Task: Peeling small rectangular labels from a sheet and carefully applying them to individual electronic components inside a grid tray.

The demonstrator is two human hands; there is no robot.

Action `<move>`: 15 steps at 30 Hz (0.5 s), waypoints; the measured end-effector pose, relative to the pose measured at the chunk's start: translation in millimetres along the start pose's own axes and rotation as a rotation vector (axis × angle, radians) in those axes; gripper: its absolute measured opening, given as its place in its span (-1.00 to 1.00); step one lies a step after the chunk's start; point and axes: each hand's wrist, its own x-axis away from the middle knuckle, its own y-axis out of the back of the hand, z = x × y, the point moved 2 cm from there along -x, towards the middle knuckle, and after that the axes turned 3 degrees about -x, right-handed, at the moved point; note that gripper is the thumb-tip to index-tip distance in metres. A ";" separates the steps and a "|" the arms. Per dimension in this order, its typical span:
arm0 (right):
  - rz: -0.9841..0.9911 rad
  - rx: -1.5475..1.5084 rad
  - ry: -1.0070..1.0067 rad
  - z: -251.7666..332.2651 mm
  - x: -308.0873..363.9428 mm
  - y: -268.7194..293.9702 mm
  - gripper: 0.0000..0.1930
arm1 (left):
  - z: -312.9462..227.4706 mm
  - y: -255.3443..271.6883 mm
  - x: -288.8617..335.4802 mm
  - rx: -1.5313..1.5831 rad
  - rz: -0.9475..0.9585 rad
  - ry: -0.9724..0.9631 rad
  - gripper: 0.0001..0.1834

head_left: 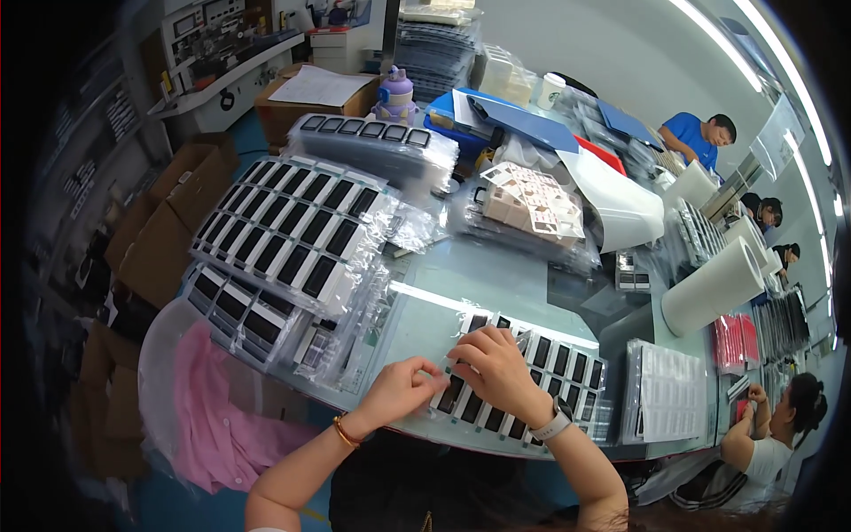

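Note:
A clear plastic tray lies in front of me, filled with rows of small black rectangular pieces with pale strips between them. Over its left part is my right hand, its fingers curled and closed, with a watch on the wrist. My left hand is just left of the tray, thumb and fingers pinched close to the right fingertips; its wrist carries a gold-coloured bracelet. What lies between the fingertips of either hand is too small to make out. The right hand covers some of the pieces.
Stacked trays of black pieces fill the left of the glass-topped table. To the right stand a pack of pale trays and a white roll. Wrapped cartons sit farther back. Co-workers sit along the right side.

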 end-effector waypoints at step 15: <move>-0.042 0.043 0.042 5.8 34.6 -10.7 -0.82 | 1.5 -11.1 -38.0 -0.229 -0.176 -0.125 -0.71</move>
